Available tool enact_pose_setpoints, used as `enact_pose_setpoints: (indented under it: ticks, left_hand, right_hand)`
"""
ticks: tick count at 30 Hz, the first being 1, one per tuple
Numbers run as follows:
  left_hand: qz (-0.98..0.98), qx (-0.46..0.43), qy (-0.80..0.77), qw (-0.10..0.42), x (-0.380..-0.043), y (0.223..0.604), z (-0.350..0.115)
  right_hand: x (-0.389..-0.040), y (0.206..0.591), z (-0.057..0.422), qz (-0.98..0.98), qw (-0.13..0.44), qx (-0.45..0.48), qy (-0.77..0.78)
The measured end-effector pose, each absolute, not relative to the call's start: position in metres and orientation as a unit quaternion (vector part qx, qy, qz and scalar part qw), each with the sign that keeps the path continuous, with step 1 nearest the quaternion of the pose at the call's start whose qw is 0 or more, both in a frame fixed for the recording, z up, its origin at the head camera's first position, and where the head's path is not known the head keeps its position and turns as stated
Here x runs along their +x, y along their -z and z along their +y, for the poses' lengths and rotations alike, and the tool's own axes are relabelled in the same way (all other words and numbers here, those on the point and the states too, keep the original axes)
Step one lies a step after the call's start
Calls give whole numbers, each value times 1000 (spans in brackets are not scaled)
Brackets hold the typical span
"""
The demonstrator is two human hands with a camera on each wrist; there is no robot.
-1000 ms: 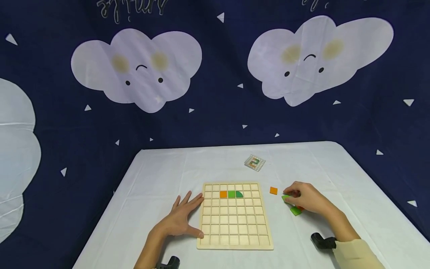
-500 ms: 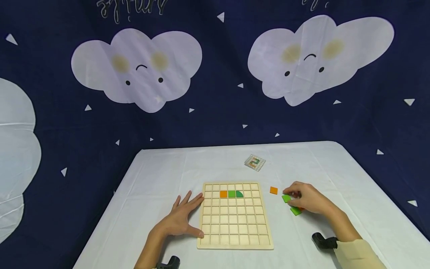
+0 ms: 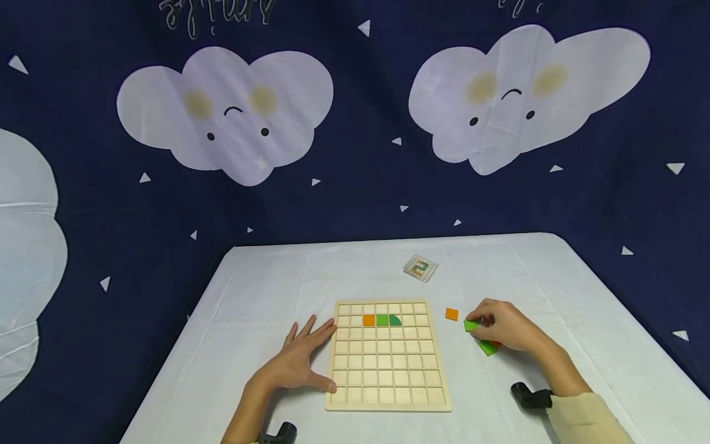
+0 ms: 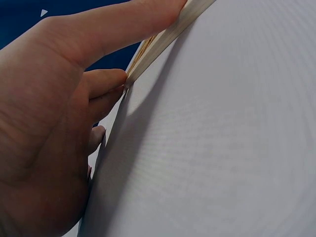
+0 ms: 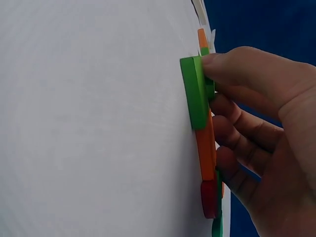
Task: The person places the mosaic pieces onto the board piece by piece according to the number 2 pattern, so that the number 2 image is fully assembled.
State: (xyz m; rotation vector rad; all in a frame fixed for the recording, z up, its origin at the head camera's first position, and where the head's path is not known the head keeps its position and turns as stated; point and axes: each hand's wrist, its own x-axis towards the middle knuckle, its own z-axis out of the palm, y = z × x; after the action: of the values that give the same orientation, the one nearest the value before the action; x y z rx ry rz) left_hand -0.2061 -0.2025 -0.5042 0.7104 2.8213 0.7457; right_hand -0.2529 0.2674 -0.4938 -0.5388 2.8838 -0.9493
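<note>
My left hand (image 3: 296, 364) lies with fingers spread on the left of the wooden grid board (image 3: 384, 362), thumb and index fingertip at its edge. In the board's second row sit an orange square tile (image 3: 369, 320), a green square tile (image 3: 383, 320) and a dark green rounded tile (image 3: 395, 320). To the right of the board, my right hand (image 3: 507, 327) pinches a light green tile (image 3: 470, 325) between thumb and fingers. Another light green tile (image 3: 488, 348) lies below that hand. Orange (image 5: 205, 153) and red (image 5: 209, 199) tiles show beneath the fingers in the right wrist view.
A loose orange square tile (image 3: 452, 314) lies between the board and my right hand. Behind the board is a small pattern card (image 3: 421, 269) with a gridded figure. A white cloth (image 3: 266, 290) covers the table, and a dark blue curtain (image 3: 360, 203) with clouds hangs behind it.
The light green tile at my right fingertips lay flat half a second ago; it has shifted slightly left and away from me with the thumb now against it. My left hand and the board stay put.
</note>
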Motion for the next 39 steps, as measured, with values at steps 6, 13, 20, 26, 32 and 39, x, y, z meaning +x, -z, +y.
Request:
enact_pose_setpoints:
  ticks: [6, 13, 20, 26, 32, 39]
  left_hand:
    - [936, 239, -248, 66, -207, 503, -204]
    - [933, 242, -257, 67, -203, 501, -208]
    - [932, 244, -261, 64, -204, 503, -206]
    - [931, 247, -261, 64, -206, 504, -206]
    - [932, 246, -257, 68, -205, 505, -205]
    - [931, 246, -259, 70, -204, 503, -204]
  right_hand:
    - [-255, 493, 263, 936, 38, -166, 307]
    - [-258, 496, 255, 935, 35, -174, 306]
    - [-257, 495, 253, 935, 32, -179, 305]
    - [-256, 493, 249, 932, 24, -190, 309]
    - [-256, 492, 244, 926, 22, -197, 321]
    - [-254, 492, 238, 914, 9, -239, 328]
